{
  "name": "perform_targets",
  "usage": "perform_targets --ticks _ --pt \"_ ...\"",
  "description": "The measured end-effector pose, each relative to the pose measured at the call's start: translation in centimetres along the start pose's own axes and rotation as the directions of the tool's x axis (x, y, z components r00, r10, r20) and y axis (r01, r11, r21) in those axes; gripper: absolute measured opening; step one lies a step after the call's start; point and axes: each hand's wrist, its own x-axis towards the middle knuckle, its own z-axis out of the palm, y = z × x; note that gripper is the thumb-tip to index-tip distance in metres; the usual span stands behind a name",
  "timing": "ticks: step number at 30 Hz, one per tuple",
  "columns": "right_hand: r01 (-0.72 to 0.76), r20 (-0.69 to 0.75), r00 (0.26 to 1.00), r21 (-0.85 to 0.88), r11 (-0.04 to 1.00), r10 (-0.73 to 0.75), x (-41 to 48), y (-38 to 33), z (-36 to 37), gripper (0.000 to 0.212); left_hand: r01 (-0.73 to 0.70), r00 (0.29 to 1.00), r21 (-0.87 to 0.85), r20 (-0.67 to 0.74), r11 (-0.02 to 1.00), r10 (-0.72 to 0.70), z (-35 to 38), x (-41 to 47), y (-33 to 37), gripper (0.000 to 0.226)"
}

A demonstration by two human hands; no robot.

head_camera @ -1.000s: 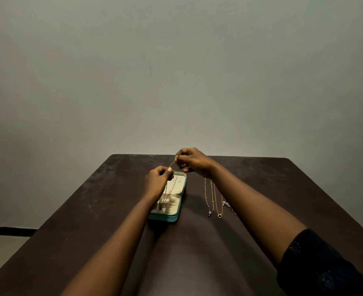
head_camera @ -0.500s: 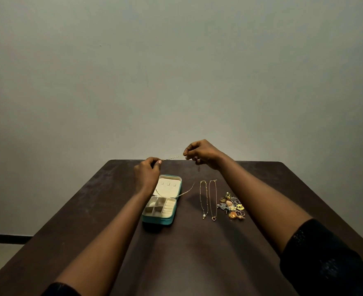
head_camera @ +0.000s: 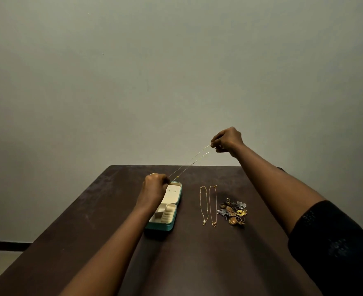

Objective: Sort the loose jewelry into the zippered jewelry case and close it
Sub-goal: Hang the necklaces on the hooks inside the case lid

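A: What do we enter first?

B: We log the dark brown rectangular wooden table [head_camera: 91,221], set against a plain grey-green wall [head_camera: 176,82]. Next comes the black fabric sleeve [head_camera: 336,242] on the right arm.

A: And the hands?

B: The left hand [head_camera: 154,190] is low, over the far half of the case, with its fingers curled to pinch one end of a chain. The right hand [head_camera: 227,141] is raised above the table's far edge, pinching the other end.

A: The case?

B: We record a teal rectangular zippered jewelry case [head_camera: 161,227]. It lies open on the table with its cream lining and compartments showing. We cannot tell whether the compartments hold anything.

A: Smaller lots?

B: To the right of the case is a heap of mixed gold and silver earrings and rings [head_camera: 234,212]. Between the heap and the case lie a gold necklace with a pearl drop [head_camera: 204,222] and a gold necklace with a ring pendant [head_camera: 214,224], side by side. Last is the thin gold chain [head_camera: 189,163], doubled and stretched taut in the air between the two hands.
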Motion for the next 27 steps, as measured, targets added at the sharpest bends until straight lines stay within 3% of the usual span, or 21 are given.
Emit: perform_targets --ticks 2,4,7,11,14,21,27 --pt "0.022 -0.053 0.998 -0.048 0.999 -0.024 0.1 0.2 0.1 0.006 -0.058 0.998 0.067 0.041 0.996 0.055 0.4 -0.1 0.5 0.029" --pt "0.023 -0.104 0.994 -0.062 0.998 -0.03 0.5 0.6 0.2 0.003 -0.22 0.976 0.139 0.027 0.966 0.218 0.6 -0.5 1.1 0.037" --pt "-0.007 -0.154 0.988 -0.066 0.998 -0.004 1.4 1.4 0.3 0.01 -0.523 0.833 0.255 -0.052 0.813 0.551 0.9 -0.8 1.0 0.039" --pt "-0.013 -0.143 0.99 -0.143 0.99 -0.008 2.6 2.3 1.4 0.013 -0.716 0.658 0.314 0.004 0.624 0.753 1.5 -1.5 1.0 0.028" --pt "0.041 -0.086 0.994 -0.263 0.964 -0.066 3.0 3.2 2.7 0.013 -0.757 0.613 0.31 0.03 0.576 0.79 2.0 -2.1 1.4 0.022" --pt "0.071 -0.01 0.996 -0.43 0.9 -0.083 4.4 5.8 5.0 0.009 -0.743 0.658 0.223 0.072 0.631 0.749 4.4 -3.2 1.0 0.019" --pt "0.109 0.079 0.994 -0.5 0.859 -0.079 5.3 8.5 7.4 0.008 -0.789 0.615 0.248 0.304 0.563 0.728 6.8 -2.8 1.2 0.01"
